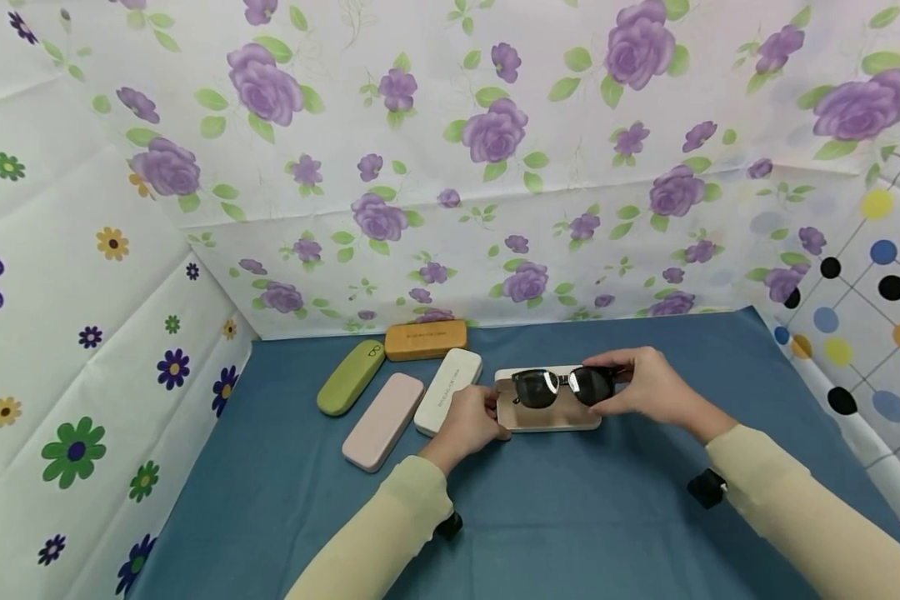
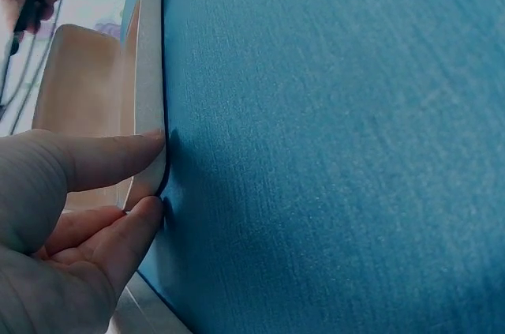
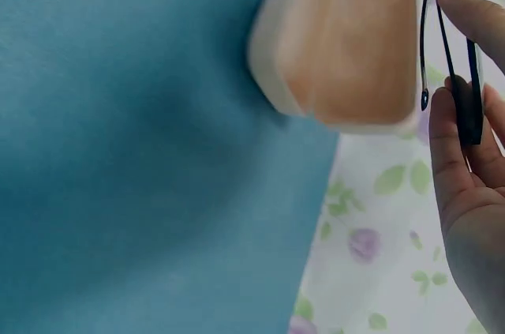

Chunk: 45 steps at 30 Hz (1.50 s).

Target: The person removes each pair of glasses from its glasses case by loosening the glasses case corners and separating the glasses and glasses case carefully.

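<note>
An eyeglass case, pale outside and tan inside, lies opened on the blue cloth. My left hand pinches its left end; in the left wrist view the thumb and fingers close on the case's corner. Above the case my right hand holds dark sunglasses by their right end, lenses toward me. Seen from the right wrist, the thumb and fingers grip the black frame beside the tan lining, and one thin temple arm hangs free.
Left of the opened case lie several shut cases: white, pink, green and orange. Blue cloth covers the table. Flower-print sheets rise behind and at the left, a dotted one at the right.
</note>
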Each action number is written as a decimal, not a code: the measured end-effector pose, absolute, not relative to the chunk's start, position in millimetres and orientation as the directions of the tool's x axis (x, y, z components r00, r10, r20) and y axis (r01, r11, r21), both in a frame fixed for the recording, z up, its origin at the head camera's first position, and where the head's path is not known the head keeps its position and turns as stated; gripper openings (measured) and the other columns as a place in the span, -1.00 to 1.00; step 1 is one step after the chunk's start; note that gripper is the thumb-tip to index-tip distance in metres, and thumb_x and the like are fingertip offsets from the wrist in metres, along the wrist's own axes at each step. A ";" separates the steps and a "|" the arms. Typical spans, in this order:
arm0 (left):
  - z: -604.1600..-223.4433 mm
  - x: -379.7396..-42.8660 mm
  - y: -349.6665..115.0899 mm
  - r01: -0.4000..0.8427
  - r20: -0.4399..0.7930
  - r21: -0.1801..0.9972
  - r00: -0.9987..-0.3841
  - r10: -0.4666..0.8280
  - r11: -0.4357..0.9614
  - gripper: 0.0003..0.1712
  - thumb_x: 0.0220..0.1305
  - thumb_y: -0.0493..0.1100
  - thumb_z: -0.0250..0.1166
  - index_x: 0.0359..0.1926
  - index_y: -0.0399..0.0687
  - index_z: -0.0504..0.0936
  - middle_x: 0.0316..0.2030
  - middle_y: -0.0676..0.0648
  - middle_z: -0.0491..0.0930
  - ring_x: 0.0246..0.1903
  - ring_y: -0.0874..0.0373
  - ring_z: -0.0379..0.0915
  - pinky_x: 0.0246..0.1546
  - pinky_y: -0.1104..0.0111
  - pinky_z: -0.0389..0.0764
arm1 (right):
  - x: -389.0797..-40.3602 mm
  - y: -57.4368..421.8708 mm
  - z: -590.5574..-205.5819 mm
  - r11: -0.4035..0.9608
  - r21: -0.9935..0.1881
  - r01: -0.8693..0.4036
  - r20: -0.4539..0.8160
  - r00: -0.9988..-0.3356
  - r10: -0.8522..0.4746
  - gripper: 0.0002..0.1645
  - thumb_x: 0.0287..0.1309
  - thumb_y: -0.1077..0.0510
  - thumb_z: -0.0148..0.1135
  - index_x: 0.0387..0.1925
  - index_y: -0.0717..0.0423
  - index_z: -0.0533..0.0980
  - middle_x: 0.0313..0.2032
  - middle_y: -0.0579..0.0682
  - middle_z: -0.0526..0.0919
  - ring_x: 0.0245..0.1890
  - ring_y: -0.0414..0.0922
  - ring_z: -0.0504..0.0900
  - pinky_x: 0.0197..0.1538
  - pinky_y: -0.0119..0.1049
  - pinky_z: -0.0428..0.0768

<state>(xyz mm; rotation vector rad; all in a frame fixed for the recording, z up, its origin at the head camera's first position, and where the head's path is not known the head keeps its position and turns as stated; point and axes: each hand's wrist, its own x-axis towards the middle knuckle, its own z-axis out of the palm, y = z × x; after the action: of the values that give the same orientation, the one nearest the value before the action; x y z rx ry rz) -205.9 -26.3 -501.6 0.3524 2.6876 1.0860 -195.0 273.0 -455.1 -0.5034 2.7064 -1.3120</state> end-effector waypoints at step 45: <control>-502.2 -206.8 -25.1 0.118 -0.133 0.695 -0.948 0.289 0.709 -0.35 -0.24 -0.25 0.57 -0.02 -0.25 0.59 -0.41 -0.01 0.60 -0.46 0.27 0.43 -0.48 0.46 0.49 | -267.5 399.6 -469.0 0.722 -0.692 -0.007 -0.116 -0.986 -0.121 -0.04 -0.29 -0.11 0.55 0.23 0.01 0.40 0.18 0.25 0.39 0.07 0.21 0.47 -0.17 -0.11 0.61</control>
<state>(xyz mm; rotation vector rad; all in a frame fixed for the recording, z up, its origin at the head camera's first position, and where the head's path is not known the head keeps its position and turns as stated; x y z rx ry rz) -206.8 -25.1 -502.2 0.3248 2.6842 1.0688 -267.5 399.6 -469.0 -0.1037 2.7711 -1.1127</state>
